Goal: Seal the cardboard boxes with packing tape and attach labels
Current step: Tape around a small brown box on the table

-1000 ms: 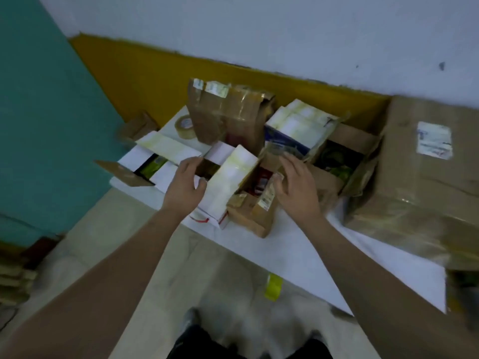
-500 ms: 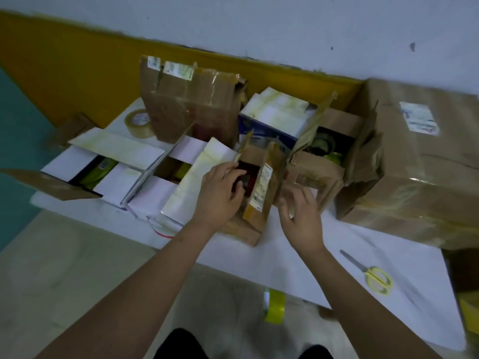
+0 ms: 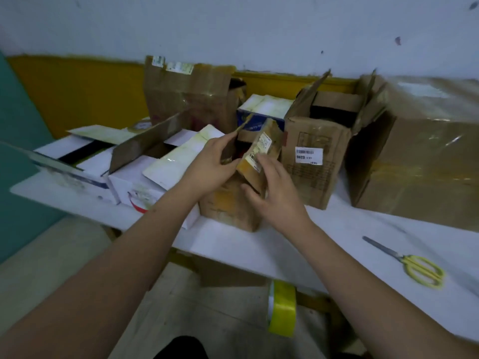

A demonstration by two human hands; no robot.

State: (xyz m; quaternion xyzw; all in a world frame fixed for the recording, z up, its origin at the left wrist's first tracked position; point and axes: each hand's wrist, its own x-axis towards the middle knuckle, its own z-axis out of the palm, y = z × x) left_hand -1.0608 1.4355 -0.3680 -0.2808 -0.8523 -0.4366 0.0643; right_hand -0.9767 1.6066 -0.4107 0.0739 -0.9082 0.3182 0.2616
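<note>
Head view: both hands work a small brown cardboard box (image 3: 228,203) standing near the front edge of the white tabletop (image 3: 337,234), at about 12 o'clock from the person. The left hand (image 3: 207,167) pinches the box's left top flap between thumb and fingers; the right hand (image 3: 274,193) curls round the labelled right flap (image 3: 261,154), thumb against the box side. The flaps stand up and no tape is on the seam.

Judged risks: the flaps look creased and worn, so one could spring back or tear as it is folded down. Neither hand is free, and the yellow-green roll of packing tape (image 3: 282,309) sits low at 6 o'clock, below the table edge; letting go to reach it could let the flaps reopen. Pushing down could also slide the box off that near edge.

Elsewhere on the tabletop: open white cartons (image 3: 90,161) at 10 o'clock, a tall brown box (image 3: 316,164) with a barcode sticker at 1 o'clock, a large taped carton (image 3: 425,156) at 2 o'clock, and yellow-handled scissors (image 3: 412,263) at 4 o'clock. Behind runs a pale wall (image 3: 259,27) with a mustard band, teal to the left.
</note>
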